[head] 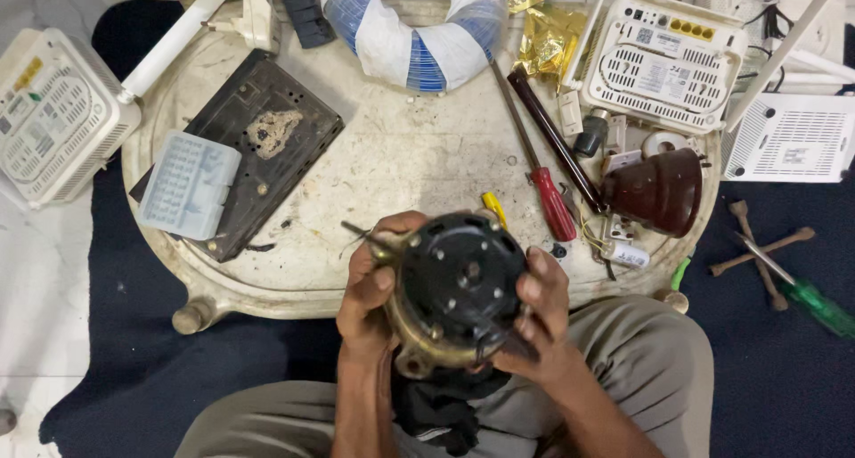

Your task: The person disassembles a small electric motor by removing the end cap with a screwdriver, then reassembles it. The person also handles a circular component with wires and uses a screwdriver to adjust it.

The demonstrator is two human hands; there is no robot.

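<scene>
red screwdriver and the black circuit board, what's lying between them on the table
Head view: between the red screwdriver and the black circuit board only bare, stained table top shows.

round stained white table (pixel 401 155) on dark blue carpet (pixel 766 360); pale floor (pixel 36 333) at left, even light.

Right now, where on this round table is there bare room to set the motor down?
The widest bare patch on the round table lies mid-top, between the black perforated plate, the striped ring and the red-handled screwdriver. The right side is crowded around the brown housing. Both hands, left hand and right hand, hold the motor.
</scene>
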